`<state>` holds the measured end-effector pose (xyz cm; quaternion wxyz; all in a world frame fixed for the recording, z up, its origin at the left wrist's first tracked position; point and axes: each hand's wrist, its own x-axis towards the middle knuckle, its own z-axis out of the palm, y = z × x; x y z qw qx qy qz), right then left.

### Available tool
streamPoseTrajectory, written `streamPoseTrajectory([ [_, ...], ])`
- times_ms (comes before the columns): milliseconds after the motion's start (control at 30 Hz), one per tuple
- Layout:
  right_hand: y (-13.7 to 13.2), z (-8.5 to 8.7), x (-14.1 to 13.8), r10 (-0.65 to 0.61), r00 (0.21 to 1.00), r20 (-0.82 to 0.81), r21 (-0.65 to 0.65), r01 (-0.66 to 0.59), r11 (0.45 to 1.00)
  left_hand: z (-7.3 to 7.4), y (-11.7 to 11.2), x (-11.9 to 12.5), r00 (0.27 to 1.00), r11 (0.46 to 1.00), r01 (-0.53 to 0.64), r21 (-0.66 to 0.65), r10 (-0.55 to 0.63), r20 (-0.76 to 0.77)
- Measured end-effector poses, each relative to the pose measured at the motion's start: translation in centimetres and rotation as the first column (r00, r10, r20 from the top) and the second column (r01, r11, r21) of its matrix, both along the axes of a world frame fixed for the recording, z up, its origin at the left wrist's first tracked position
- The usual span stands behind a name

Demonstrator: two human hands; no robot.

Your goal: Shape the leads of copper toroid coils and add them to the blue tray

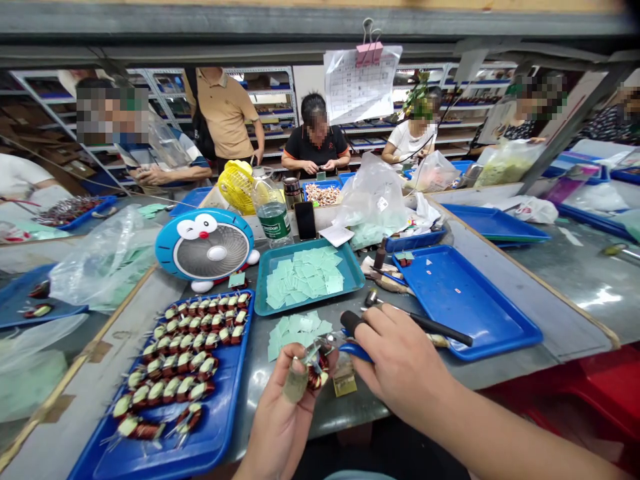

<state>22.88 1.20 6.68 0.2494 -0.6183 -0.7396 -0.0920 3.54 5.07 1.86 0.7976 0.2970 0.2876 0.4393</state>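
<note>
My left hand (283, 413) is closed around a small copper-wound coil (319, 373), with its thumb and fingers on the coil's sides. A pale cover wraps one of its digits. In my right hand (400, 357) is a pair of pliers (356, 351) with blue handles, and its metal jaws are right at the top of the coil. A black sleeve covers a fingertip of this hand. Whether the jaws grip a wire is too small to tell. Just beyond my left hand lies a loose pile of pale green paper pieces (295, 331).
Finished-looking coils stand in rows in a blue tray (210, 437) on the left. A teal tray (357, 277) holds more green pieces. A hammer (440, 325) rests against another blue tray (495, 313). Behind are a cartoon fan (215, 253), a bottle (274, 217) and several people.
</note>
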Motion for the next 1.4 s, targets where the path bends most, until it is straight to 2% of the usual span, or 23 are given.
streamPoseTrajectory([
  [100,-0.6,-0.3,-0.5,-0.017,0.999,-0.045,-0.126,0.011,0.992,0.2,0.2,0.0,1.0,1.0,0.019,0.013,-0.02,0.015],
  [233,-1.2,-0.7,-1.4,-0.018,0.997,-0.075,-0.167,0.005,0.986,0.2,0.4,0.2,0.999,0.999,0.033,-0.001,-0.033,0.028],
  [500,-0.9,-0.1,-1.4,-0.016,0.999,0.04,-0.076,0.019,0.997,0.1,0.0,0.4,1.0,1.0,0.021,-0.018,-0.021,0.014],
  [733,-0.6,-1.0,-1.3,0.025,0.995,0.098,0.001,-0.025,1.0,-0.1,-0.4,0.2,0.999,0.999,0.006,-0.035,-0.007,-0.039],
  [833,-0.7,-1.3,-1.4,0.04,0.999,0.019,-0.041,-0.039,0.998,-0.3,-0.5,0.1,0.999,1.0,0.016,-0.019,-0.017,-0.045],
  [900,-0.8,-1.5,-1.2,-0.02,0.993,-0.118,-0.164,0.001,0.986,-0.3,-0.5,0.1,0.999,0.999,0.027,-0.03,-0.028,-0.023],
  [967,-1.0,-1.8,-0.4,-0.17,0.962,-0.214,-0.331,0.093,0.939,-0.2,-0.3,-0.1,1.0,0.996,0.02,-0.082,-0.021,-0.007],
  [1067,-0.8,-3.3,2.3,-0.351,0.921,-0.168,-0.468,0.239,0.851,-0.1,0.1,-0.6,0.998,0.986,-0.032,-0.165,0.021,-0.064],
  [1133,0.0,-4.5,4.7,-0.396,0.911,-0.114,-0.472,0.301,0.829,0.0,0.4,-0.9,0.99,0.984,-0.057,-0.169,0.034,-0.136],
  [1233,2.9,-6.1,8.3,-0.467,0.88,-0.087,-0.439,0.387,0.811,0.0,0.7,-1.1,0.973,0.991,-0.058,-0.123,0.028,-0.228],
  [1333,6.4,-6.4,10.7,-0.493,0.859,-0.139,-0.4,0.407,0.822,-0.7,0.7,-1.4,0.96,0.997,-0.045,-0.068,0.025,-0.278],
  [1400,7.3,-6.1,11.1,-0.484,0.849,-0.21,-0.368,0.39,0.844,-1.8,0.8,-1.8,0.955,0.998,-0.025,-0.06,0.006,-0.296],
])
